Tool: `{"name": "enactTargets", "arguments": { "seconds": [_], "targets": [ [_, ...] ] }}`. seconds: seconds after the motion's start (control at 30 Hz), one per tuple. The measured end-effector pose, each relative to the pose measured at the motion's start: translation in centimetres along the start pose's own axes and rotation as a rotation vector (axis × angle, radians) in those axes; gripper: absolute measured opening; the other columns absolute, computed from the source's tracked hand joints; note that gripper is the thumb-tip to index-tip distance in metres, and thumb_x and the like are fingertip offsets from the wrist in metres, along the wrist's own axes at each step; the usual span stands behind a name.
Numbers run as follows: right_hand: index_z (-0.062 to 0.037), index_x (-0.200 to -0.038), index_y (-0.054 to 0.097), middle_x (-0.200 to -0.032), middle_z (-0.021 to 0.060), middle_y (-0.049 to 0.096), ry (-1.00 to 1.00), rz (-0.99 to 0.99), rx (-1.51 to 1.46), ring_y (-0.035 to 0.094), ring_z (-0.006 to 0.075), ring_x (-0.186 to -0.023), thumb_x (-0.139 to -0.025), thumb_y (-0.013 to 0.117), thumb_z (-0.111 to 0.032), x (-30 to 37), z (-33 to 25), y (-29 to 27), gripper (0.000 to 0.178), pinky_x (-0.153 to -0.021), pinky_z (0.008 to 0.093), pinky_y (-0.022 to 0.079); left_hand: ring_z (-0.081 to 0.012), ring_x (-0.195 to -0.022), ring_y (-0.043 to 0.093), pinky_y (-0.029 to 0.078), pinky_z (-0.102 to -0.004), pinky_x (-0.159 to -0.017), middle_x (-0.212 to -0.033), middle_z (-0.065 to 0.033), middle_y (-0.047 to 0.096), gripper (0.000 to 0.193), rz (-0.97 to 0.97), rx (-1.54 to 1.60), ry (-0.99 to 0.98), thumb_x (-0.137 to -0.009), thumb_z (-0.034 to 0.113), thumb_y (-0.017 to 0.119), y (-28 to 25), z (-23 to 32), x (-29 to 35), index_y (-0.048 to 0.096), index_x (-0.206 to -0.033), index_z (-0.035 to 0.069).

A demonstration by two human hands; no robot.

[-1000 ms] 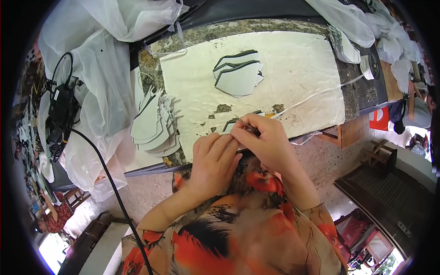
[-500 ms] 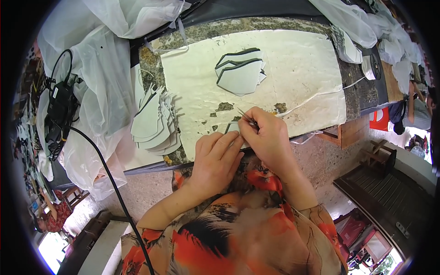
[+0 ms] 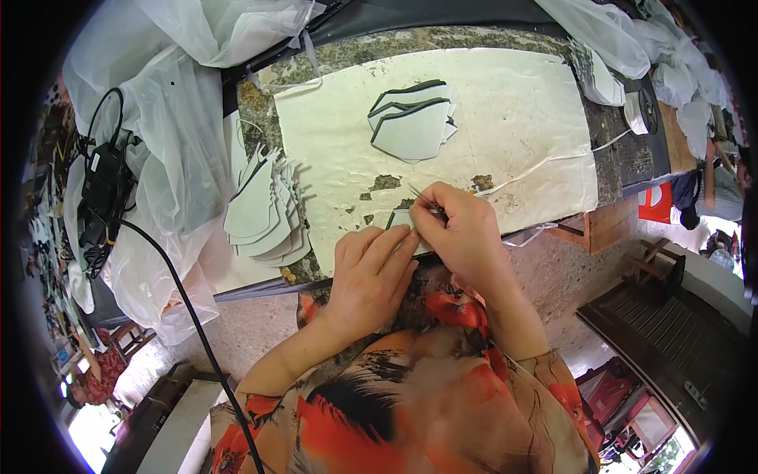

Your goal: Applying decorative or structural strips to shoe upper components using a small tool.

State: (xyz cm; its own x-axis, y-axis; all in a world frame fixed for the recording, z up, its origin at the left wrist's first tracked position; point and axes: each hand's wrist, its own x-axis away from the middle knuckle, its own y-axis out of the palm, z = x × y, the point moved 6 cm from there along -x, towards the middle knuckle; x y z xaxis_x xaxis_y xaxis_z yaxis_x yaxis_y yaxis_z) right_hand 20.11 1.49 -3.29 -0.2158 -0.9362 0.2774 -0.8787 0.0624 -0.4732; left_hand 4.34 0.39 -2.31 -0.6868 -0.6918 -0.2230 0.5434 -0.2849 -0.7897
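Note:
Near the front edge of the pale work sheet (image 3: 525, 95), my left hand (image 3: 369, 265) is closed, its fingertips pressing on a small white cut piece (image 3: 401, 215) with a dark edge. Most of that piece is hidden under my hands. Close beside it, my right hand (image 3: 460, 229) pinches a thin, pointed metal tool (image 3: 417, 193), its tip facing up and left. Whether this is a pair of tweezers or small scissors, I cannot tell. A narrow white tape (image 3: 537, 168) runs from behind the right hand to a spool (image 3: 638, 114).
Several white pieces with black-edged tops (image 3: 410, 130) lie overlapped beyond my hands. A fanned stack of white pieces (image 3: 264, 217) sits at the left, near plastic bags (image 3: 178, 118). A black cable (image 3: 185, 304) passes by my left arm. More pieces (image 3: 600, 79) lie far right.
Both hands hold nearly the same pose over the piece. The whole view has shifted very slightly; nothing was taken hold of or let go.

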Motion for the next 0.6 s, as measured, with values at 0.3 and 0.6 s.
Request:
{"name": "enactTargets", "arguments": {
  "seconds": [0.3, 0.6],
  "targets": [
    [-0.0015, -0.097, 0.066, -0.086, 0.0193, 0.069, -0.026, -0.004, 0.035, 0.068, 0.0392, -0.080, -0.092, 0.066, -0.018, 0.08, -0.31, -0.01, 0.017, -0.071, 0.0442, 0.053, -0.0321, -0.130, 0.049, 0.033, -0.0504, -0.110, -0.143, -0.0093, 0.058, 0.045, -0.024, -0.105, -0.063, -0.086, 0.020, 0.076, -0.23, -0.30, -0.05, 0.069, -0.129, 0.015],
    [-0.0025, -0.096, 0.065, -0.087, 0.0173, 0.069, -0.097, 0.033, 0.104, 0.067, 0.0389, -0.081, -0.092, 0.067, -0.017, 0.13, -0.63, -0.64, 0.015, -0.070, 0.0454, 0.052, -0.0315, -0.131, 0.049, 0.031, -0.0526, -0.112, -0.143, -0.0060, 0.059, 0.041, -0.048, -0.176, -0.061, -0.087, 0.025, 0.076, -0.08, -0.41, -0.02, 0.069, -0.126, 0.018]
  ]
}}
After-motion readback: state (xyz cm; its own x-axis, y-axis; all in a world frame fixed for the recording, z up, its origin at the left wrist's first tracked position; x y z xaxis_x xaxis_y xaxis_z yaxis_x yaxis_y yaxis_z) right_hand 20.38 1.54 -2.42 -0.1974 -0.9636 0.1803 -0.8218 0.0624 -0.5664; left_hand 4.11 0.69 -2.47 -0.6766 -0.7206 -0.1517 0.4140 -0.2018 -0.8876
